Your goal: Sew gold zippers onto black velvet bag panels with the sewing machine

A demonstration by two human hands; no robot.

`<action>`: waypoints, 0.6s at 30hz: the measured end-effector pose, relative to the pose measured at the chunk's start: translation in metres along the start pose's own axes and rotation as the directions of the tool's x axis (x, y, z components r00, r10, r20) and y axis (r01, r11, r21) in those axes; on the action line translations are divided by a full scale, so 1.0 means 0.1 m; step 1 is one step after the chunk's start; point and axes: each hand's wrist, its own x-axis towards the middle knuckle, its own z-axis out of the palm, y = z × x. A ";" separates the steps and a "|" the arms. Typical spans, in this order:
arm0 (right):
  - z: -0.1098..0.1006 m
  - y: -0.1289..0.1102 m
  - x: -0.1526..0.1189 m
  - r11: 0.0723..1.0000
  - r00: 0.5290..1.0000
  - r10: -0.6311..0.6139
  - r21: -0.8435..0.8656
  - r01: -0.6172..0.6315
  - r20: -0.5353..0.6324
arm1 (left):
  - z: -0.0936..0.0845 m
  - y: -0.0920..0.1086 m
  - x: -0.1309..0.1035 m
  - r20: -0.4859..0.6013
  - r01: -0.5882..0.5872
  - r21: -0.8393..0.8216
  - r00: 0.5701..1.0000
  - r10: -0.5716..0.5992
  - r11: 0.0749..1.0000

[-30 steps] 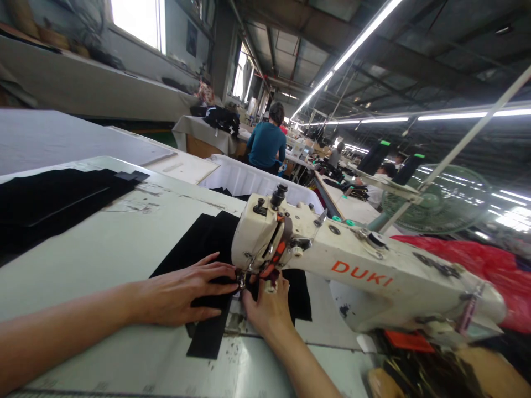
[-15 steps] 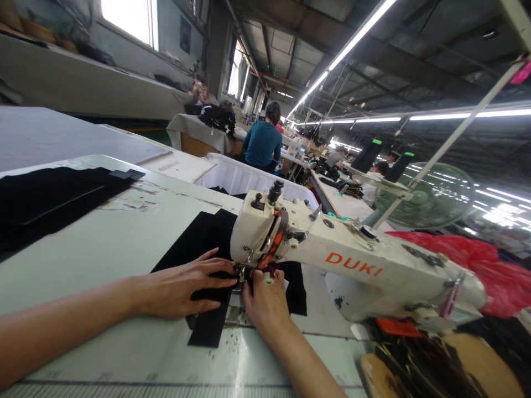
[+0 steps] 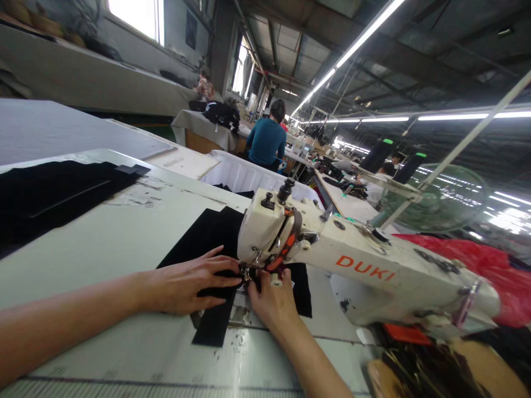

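A white sewing machine [image 3: 365, 271] marked DUKI stands over the pale table. Black fabric [image 3: 213, 323] lies under its needle area and reaches out on both sides. My left hand [image 3: 194, 284] rests on this fabric, left of the presser foot [image 3: 246, 272], with its fingers spread. Just right of the foot is my right hand [image 3: 271, 298], its fingers bent down at the fabric near a small white part of the machine. The fingertips are partly hidden, so what they hold cannot be made out.
More black fabric [image 3: 53, 193] lies at the left on the table. Behind the machine is a white bin [image 3: 249, 174]. A person in a teal top [image 3: 265, 141] sits beyond it. A green fan [image 3: 435, 196] and red plastic [image 3: 464, 260] are at the right.
The whole view has shifted a little, so the machine and table appear slightly farther right. Both hands keep nearly the same places beside the presser foot.
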 end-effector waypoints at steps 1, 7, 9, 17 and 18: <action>0.02 -0.01 0.00 1.000 1.000 0.016 -0.012 -0.016 -0.003 | 0.00 -0.01 0.00 0.007 0.000 0.004 1.000 0.000 1.000; -0.03 -0.02 -0.05 0.998 1.000 0.004 -0.058 -0.004 -0.003 | 0.03 -0.04 -0.01 -0.040 -0.031 0.016 0.999 0.032 0.999; -0.07 -0.01 -0.06 0.998 1.000 -0.014 -0.064 0.013 -0.011 | 0.04 -0.04 -0.02 -0.065 -0.044 0.018 0.997 0.045 0.999; 0.15 0.00 0.07 0.995 0.993 -0.031 -0.099 0.020 -0.112 | 0.04 -0.03 0.00 -0.053 -0.040 0.003 0.998 0.040 0.999; 0.17 0.02 0.09 0.994 0.992 -0.039 -0.102 0.027 -0.122 | 0.03 -0.03 0.01 -0.054 -0.038 0.001 0.998 0.038 0.999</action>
